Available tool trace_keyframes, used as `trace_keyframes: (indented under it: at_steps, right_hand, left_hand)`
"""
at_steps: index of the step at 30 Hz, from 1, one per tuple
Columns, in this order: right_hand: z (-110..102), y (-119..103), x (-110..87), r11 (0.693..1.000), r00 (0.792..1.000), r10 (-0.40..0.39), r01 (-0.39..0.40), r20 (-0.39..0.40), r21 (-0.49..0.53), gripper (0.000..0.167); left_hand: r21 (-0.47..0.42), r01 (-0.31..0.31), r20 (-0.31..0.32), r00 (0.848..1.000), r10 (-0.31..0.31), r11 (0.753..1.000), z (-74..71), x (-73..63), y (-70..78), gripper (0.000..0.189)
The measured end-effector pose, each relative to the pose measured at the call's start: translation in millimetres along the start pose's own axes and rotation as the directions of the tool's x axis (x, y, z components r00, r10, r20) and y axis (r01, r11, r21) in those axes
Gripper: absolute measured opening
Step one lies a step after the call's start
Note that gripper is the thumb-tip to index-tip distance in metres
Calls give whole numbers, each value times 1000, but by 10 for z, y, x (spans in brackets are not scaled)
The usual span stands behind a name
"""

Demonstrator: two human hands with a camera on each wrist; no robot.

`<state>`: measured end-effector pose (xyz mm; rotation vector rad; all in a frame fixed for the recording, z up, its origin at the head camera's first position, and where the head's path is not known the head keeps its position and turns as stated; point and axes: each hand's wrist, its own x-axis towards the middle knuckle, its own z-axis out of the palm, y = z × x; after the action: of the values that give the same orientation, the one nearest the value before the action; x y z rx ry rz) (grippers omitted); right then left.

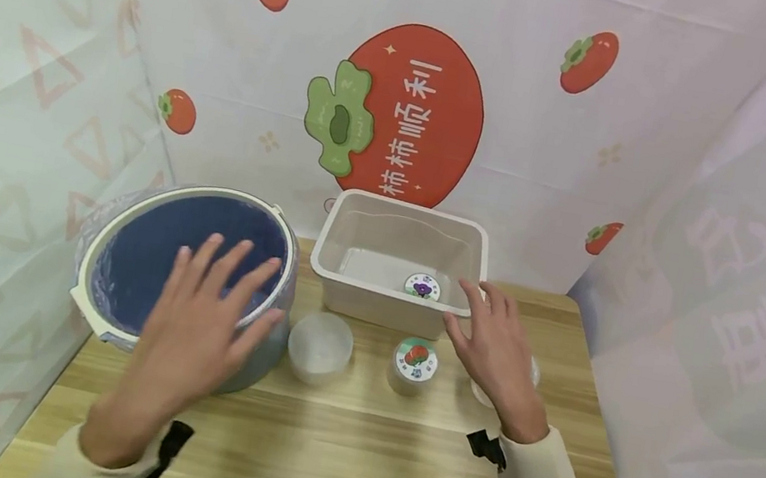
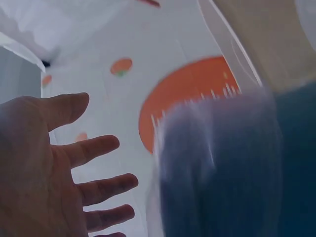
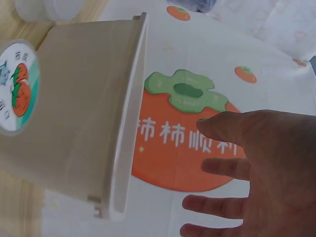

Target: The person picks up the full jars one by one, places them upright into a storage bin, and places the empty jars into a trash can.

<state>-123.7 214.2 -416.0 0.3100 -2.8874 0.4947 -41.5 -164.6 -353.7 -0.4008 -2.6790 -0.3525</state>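
Observation:
My left hand (image 1: 195,334), fingers spread, hovers over the near rim of a blue lined bucket (image 1: 87,270) and holds nothing. My right hand (image 1: 498,343) is held with fingers apart by the right front corner of a beige plastic bin (image 1: 372,305), its palm empty. Inside the bin lies a round container with a purple-picture lid (image 1: 423,286). In front of the bin stands a small tub with a tomato-picture lid (image 1: 415,360). The right wrist view shows that lid (image 3: 19,88) beside the bin wall (image 3: 81,103).
A clear round bowl (image 1: 320,347) sits between bucket and tub. Another clear container (image 1: 482,393) is partly hidden under my right hand. The wooden table (image 1: 330,467) is closed in by printed cloth walls (image 1: 297,22) at the back and both sides.

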Motion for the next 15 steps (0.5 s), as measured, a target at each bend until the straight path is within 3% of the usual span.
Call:
trace_keyframes:
  at_steps: [4,9,11,15]
  right_hand:
    - [32,128,-51,1000,1000,6,-6,-18,-4,61]
    - [67,335,-165,999,998,43,-42,-55,4,65]
    - [70,401,-206,998,996,61,-61,-61,8,67]
    - [82,496,-252,996,995,91,-90,-42,22,71]
  left_hand:
    - [10,35,-86,996,-34,999,-156,-166,-345,59]
    - [38,32,-176,984,-24,999,-282,-314,-672,83]
    - [34,48,-163,986,-42,998,-328,-364,-778,81]
    - [-17,122,-43,992,-123,992,-406,-438,-1034,63]
